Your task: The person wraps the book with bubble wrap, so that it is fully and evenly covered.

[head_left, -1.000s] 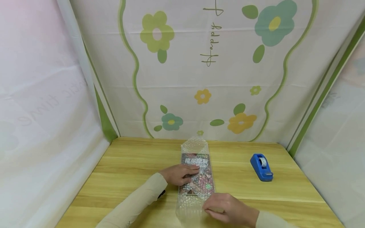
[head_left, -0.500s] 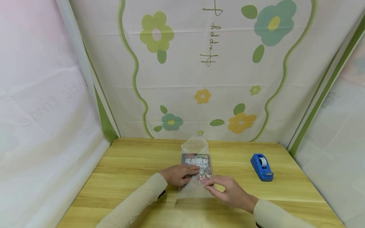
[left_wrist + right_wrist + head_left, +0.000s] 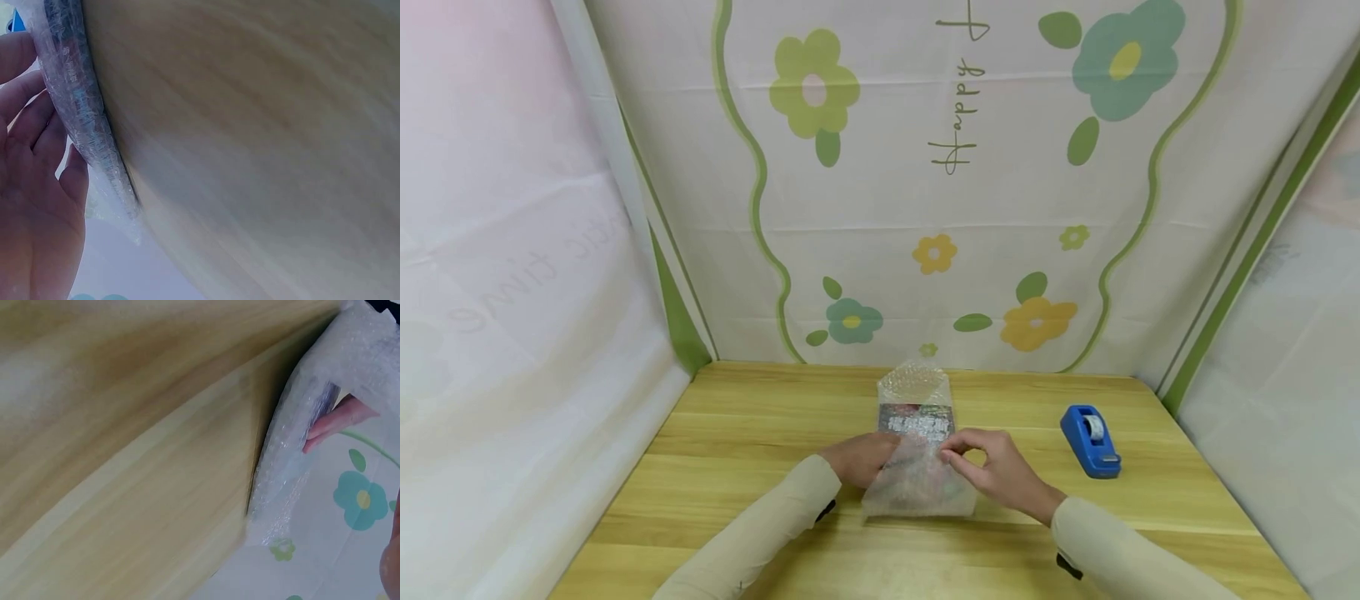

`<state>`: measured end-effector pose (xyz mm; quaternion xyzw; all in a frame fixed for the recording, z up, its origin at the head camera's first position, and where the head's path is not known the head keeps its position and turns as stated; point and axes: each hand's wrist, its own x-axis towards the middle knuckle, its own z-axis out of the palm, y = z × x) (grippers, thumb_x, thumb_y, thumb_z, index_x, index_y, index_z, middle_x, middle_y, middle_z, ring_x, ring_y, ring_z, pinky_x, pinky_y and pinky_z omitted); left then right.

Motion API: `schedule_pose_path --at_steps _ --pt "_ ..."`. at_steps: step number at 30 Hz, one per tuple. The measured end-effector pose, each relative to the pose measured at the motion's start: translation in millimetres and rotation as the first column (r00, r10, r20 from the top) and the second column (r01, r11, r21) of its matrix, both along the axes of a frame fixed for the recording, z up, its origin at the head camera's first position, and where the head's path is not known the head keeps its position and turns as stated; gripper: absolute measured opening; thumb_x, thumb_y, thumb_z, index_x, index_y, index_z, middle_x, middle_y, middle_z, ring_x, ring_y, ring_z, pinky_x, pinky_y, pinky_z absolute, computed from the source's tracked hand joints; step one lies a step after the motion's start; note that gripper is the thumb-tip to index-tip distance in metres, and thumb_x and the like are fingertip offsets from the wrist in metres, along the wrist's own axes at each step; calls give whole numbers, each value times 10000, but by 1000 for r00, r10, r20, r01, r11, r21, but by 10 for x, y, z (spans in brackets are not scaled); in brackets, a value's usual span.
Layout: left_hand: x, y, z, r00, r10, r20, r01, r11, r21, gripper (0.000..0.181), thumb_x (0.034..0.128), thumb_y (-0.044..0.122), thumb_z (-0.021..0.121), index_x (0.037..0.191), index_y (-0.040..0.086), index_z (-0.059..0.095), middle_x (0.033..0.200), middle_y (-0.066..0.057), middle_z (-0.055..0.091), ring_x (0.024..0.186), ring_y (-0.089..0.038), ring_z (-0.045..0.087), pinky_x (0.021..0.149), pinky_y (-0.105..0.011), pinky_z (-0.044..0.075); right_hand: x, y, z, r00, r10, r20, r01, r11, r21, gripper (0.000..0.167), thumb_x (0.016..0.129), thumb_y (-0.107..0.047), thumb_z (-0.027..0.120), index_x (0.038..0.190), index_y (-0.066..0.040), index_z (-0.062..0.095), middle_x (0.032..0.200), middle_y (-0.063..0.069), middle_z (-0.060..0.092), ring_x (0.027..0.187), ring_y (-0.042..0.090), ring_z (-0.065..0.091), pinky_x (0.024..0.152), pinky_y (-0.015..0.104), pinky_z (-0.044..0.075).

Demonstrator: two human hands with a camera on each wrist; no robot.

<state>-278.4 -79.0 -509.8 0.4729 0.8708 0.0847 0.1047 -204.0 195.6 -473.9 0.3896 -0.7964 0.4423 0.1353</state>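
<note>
A flat rectangular item with a dark, colourful printed cover lies on a sheet of bubble wrap in the middle of the table. White characters show near its far end. My left hand rests on the item from the left, its fingertips partly covered by the folded wrap. In the left wrist view, that hand has extended fingers against the wrapped item. My right hand pinches the edge of the near flap between thumb and forefinger, holding it over the cover. Only a sliver of the right hand shows in its own wrist view.
A blue tape dispenser with a roll of tape stands at the right on the wooden table. Hanging cloth with printed flowers encloses the back and both sides. Bubble wrap extends beyond the item's far end, close to the back cloth.
My right hand has drawn the near flap of bubble wrap up and away from me, over the printed item and my left fingertips. The left hand stays in place.
</note>
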Motion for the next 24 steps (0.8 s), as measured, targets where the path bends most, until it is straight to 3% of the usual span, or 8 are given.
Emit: schedule_pose_path --at_steps 3,7,12,16,20,24 --pt "15 -6 21 1000 4 24 -4 1000 -1 539 1134 366 450 1605 105 461 1629 -107 503 1513 -260 488 1265 -380 400 -72 9 -32 999 -32 24 32 999 6 103 1010 -103 717 1068 -152 785 953 17 800 837 103 756 714 256 629" --pt "-2 0 33 998 -48 51 45 998 53 532 1120 400 471 1621 221 450 1640 1 498 1515 -183 479 1269 -342 388 -133 11 -66 997 -67 45 67 998 16 97 1008 -128 723 1061 -183 782 954 43 798 845 130 759 727 261 625" --pt "-50 -5 19 994 -83 68 76 992 98 518 1106 396 499 1590 215 497 1594 4 547 1477 -168 517 1237 -328 425 -172 22 -118 994 -91 60 90 996 14 148 1018 -149 713 1068 -280 761 962 68 792 845 226 759 733 270 621" --pt "-77 -22 34 989 -101 109 90 990 105 503 1109 381 496 1581 208 507 1581 -5 555 1469 -171 522 1231 -340 434 -200 30 -178 995 -94 38 95 996 -5 160 1013 -121 714 1073 -262 760 952 77 784 828 245 748 730 261 615" --pt "-89 -34 53 981 -76 181 58 993 102 506 1133 367 441 1608 196 471 1633 -23 502 1518 -200 472 1256 -365 406 -216 27 -229 994 -104 35 104 994 -17 155 1008 -98 716 1068 -234 759 942 95 779 813 250 745 723 253 613" --pt "-90 -38 57 968 -33 248 6 994 108 504 1160 353 358 1633 193 432 1678 -29 446 1560 -223 419 1277 -377 377 -225 21 -260 987 -134 84 136 991 -8 75 1017 -131 711 1060 -140 772 950 94 782 834 227 753 744 270 621"
